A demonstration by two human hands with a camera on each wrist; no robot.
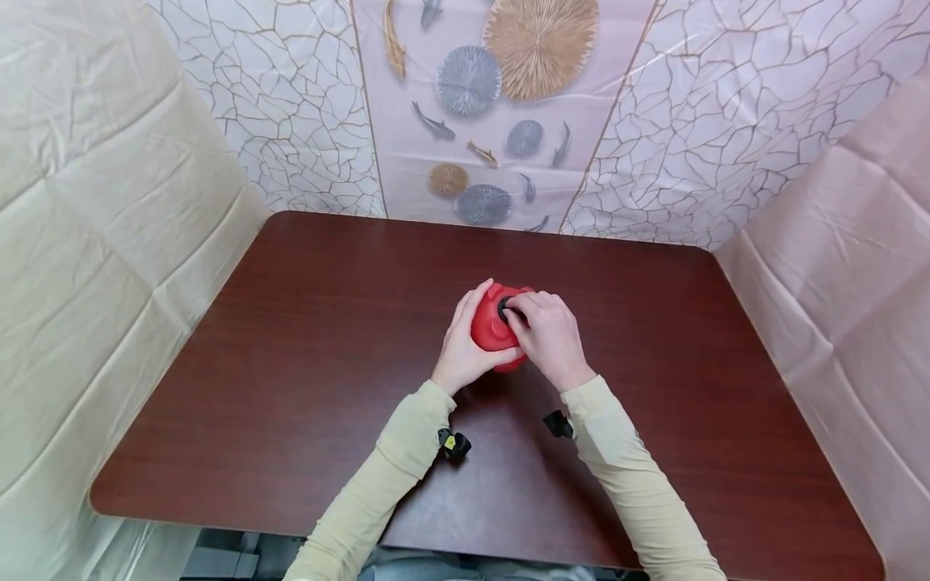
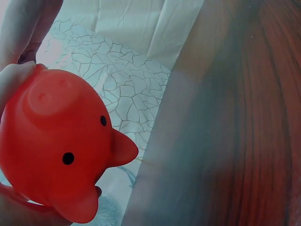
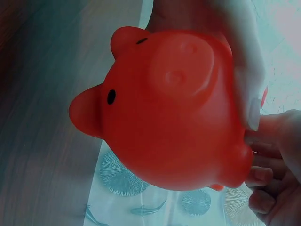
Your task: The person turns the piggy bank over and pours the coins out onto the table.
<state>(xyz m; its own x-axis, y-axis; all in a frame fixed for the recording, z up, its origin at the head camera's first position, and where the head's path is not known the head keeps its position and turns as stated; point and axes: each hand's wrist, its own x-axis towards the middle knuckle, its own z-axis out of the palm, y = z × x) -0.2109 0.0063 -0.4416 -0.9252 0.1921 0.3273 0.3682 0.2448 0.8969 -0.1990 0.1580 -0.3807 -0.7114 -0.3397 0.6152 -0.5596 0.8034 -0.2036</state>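
Note:
A red piggy bank [image 1: 485, 329] is held above the table, its belly turned up toward the head camera. My left hand [image 1: 459, 351] grips it round the side, with the thumb along the near edge. On the belly sits a round black plug [image 1: 502, 307], and the thumb and fingertips of my right hand [image 1: 554, 337] pinch at it. In the left wrist view the pig's snout, eyes and ears [image 2: 124, 148] face the camera. From the right wrist, the pig's face [image 3: 181, 70] shows too, with the curled fingers [image 3: 261, 202] of my right hand by its feet. The fingertips partly cover the plug.
A dark brown wooden table [image 1: 327, 323] lies under both hands. Behind it hangs a patterned backdrop [image 1: 472, 145], with pale cloth [image 1: 109, 242] draped at the left and more cloth [image 1: 835, 282] at the right. Each wrist wears a small black camera [image 1: 456, 445].

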